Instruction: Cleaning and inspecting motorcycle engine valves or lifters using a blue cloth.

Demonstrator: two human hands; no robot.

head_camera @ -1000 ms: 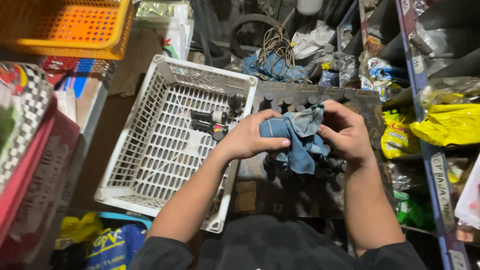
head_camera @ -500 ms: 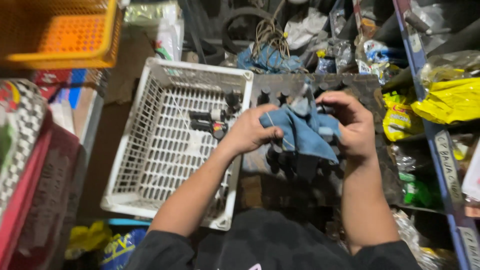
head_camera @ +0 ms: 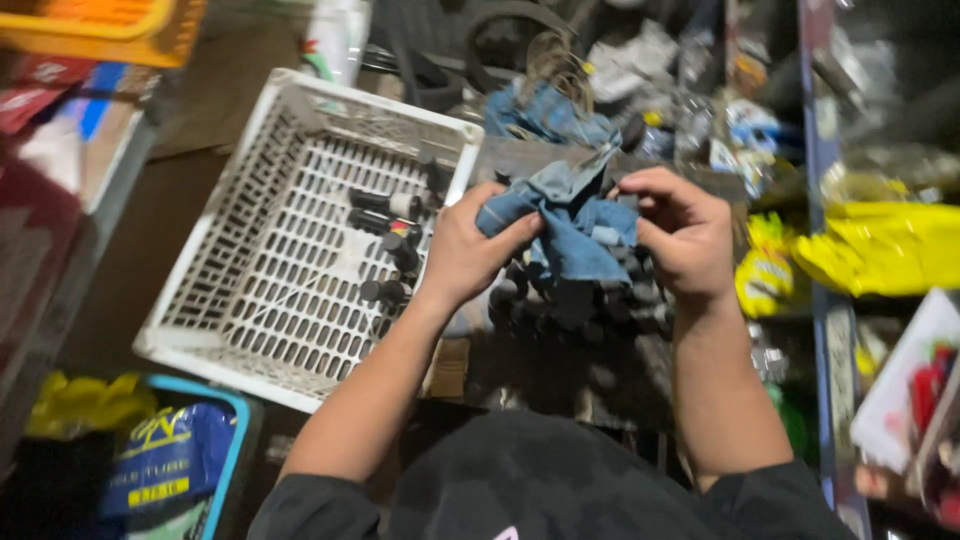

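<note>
Both hands grip a blue denim rag point(head_camera: 570, 225) held between them. My left hand point(head_camera: 470, 250) pinches its left side, and my right hand point(head_camera: 680, 230) closes on its right side, with a small part possibly wrapped inside; I cannot tell what. Under the rag lies a heap of several small dark cylindrical parts point(head_camera: 580, 300) on a dark surface. Left of my left hand stands a white perforated plastic crate point(head_camera: 250, 300) holding a few dark cylindrical parts point(head_camera: 390, 215).
An orange basket point(head_camera: 110, 25) sits at the top left. Another blue cloth point(head_camera: 545, 115) and tangled wires lie beyond the rag. Yellow packets point(head_camera: 880, 245) fill shelves at right behind a blue upright point(head_camera: 815, 150). A blue-rimmed bin point(head_camera: 180, 450) with packaging stands at the lower left.
The view shifted down and left slightly. Both hands kept working the rag, lifting and bunching it over the heap of dark parts.
</note>
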